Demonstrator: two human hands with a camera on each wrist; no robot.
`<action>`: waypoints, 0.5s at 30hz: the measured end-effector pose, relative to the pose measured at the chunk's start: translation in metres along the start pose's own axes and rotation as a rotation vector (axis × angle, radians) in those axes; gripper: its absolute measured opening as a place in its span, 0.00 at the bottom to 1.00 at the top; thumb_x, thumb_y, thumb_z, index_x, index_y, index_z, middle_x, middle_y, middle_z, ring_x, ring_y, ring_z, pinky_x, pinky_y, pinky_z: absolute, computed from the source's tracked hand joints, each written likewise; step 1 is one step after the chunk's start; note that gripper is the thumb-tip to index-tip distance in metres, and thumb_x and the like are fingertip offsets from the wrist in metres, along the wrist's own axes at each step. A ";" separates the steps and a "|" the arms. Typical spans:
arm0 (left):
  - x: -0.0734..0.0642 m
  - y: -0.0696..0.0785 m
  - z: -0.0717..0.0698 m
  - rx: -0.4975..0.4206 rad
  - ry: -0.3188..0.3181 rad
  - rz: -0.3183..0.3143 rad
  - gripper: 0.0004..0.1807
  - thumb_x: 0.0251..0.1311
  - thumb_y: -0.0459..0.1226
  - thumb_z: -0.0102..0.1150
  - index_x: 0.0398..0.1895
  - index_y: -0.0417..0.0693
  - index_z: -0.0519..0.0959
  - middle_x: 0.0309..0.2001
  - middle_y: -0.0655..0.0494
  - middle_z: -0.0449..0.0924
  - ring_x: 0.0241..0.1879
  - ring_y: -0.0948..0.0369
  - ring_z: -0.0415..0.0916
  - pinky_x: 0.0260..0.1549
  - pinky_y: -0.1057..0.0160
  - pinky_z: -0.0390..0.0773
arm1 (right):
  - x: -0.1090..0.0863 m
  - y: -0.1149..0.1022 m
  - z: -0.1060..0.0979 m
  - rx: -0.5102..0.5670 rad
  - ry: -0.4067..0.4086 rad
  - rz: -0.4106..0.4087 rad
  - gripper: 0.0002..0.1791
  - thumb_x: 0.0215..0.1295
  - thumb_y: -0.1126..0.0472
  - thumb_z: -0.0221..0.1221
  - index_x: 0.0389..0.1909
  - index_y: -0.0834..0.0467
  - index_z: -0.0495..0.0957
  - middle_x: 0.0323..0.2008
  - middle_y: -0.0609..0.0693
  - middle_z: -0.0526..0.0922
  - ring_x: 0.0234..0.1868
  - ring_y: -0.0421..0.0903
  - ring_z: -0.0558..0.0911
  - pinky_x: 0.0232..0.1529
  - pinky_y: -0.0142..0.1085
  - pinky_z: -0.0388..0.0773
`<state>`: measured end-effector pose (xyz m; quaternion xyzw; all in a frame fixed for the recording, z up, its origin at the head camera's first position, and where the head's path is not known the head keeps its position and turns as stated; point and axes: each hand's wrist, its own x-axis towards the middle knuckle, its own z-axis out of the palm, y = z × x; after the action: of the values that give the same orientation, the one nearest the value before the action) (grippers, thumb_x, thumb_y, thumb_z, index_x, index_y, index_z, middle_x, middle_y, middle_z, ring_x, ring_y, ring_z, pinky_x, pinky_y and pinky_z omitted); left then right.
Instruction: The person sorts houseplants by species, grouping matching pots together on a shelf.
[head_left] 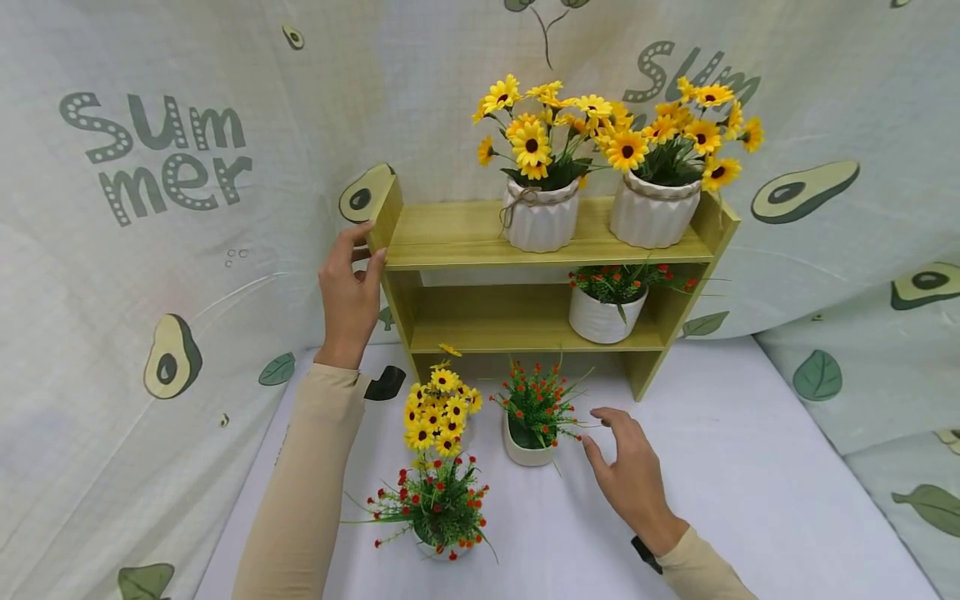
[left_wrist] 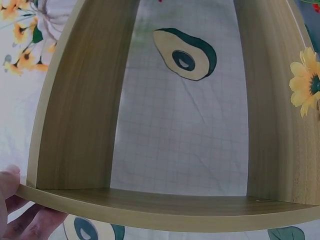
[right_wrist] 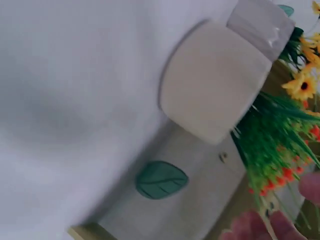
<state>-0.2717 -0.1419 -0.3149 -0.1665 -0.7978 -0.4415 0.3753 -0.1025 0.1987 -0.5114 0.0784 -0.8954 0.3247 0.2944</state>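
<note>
My left hand (head_left: 349, 287) grips the left side panel of a two-tier wooden shelf (head_left: 450, 237). In the left wrist view the thumb lies at the panel's front edge, with the fingers (left_wrist: 37, 222) against its outer face. My right hand (head_left: 628, 475) hovers over the table, its fingers and thumb spread apart, just right of a potted plant with red flowers (head_left: 542, 400). That plant's cream pot (right_wrist: 215, 82) stands upright in front of the shelf. Grass tips reach toward the fingertips, and the hand holds nothing.
Two ribbed white pots of yellow daisies (head_left: 542, 218) stand on the top tier. A white pot with red flowers (head_left: 606, 317) sits on the lower tier's right. Yellow daisies (head_left: 438, 412) and another red-flowered plant (head_left: 442, 508) stand at the table's front left. Avocado-print cloth (head_left: 187, 275) hangs behind.
</note>
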 end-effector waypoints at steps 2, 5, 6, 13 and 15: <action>0.000 0.000 0.000 -0.001 0.000 -0.004 0.20 0.75 0.32 0.61 0.67 0.37 0.77 0.56 0.36 0.83 0.51 0.44 0.85 0.37 0.80 0.73 | -0.006 0.002 0.005 -0.014 -0.111 0.081 0.27 0.60 0.70 0.72 0.61 0.64 0.77 0.54 0.60 0.84 0.52 0.58 0.83 0.47 0.54 0.82; -0.001 0.001 0.000 0.000 0.000 -0.013 0.20 0.75 0.31 0.61 0.67 0.38 0.77 0.57 0.36 0.82 0.51 0.44 0.84 0.37 0.80 0.73 | -0.012 0.005 0.011 0.027 -0.264 0.181 0.33 0.62 0.67 0.72 0.68 0.65 0.73 0.60 0.64 0.81 0.57 0.62 0.81 0.52 0.59 0.81; -0.001 0.001 0.000 0.000 0.000 -0.014 0.20 0.75 0.31 0.61 0.67 0.38 0.77 0.57 0.36 0.82 0.51 0.44 0.84 0.37 0.80 0.73 | -0.013 0.006 0.013 0.048 -0.304 0.205 0.36 0.62 0.66 0.73 0.69 0.66 0.71 0.62 0.65 0.80 0.59 0.64 0.80 0.54 0.60 0.80; -0.001 0.003 0.000 -0.004 -0.002 -0.021 0.21 0.74 0.30 0.61 0.68 0.38 0.77 0.56 0.36 0.82 0.51 0.44 0.84 0.37 0.80 0.73 | -0.012 0.013 0.035 0.141 -0.450 0.321 0.49 0.57 0.57 0.78 0.74 0.72 0.64 0.69 0.71 0.72 0.67 0.69 0.75 0.66 0.62 0.73; -0.001 0.004 0.000 -0.007 0.000 -0.022 0.21 0.74 0.30 0.62 0.67 0.38 0.77 0.56 0.36 0.82 0.51 0.44 0.84 0.37 0.80 0.73 | -0.011 0.011 0.040 0.160 -0.465 0.348 0.53 0.56 0.56 0.80 0.74 0.74 0.62 0.70 0.74 0.70 0.70 0.71 0.72 0.69 0.63 0.70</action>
<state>-0.2685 -0.1401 -0.3132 -0.1592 -0.7981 -0.4482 0.3698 -0.1164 0.1819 -0.5484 0.0188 -0.9104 0.4131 0.0143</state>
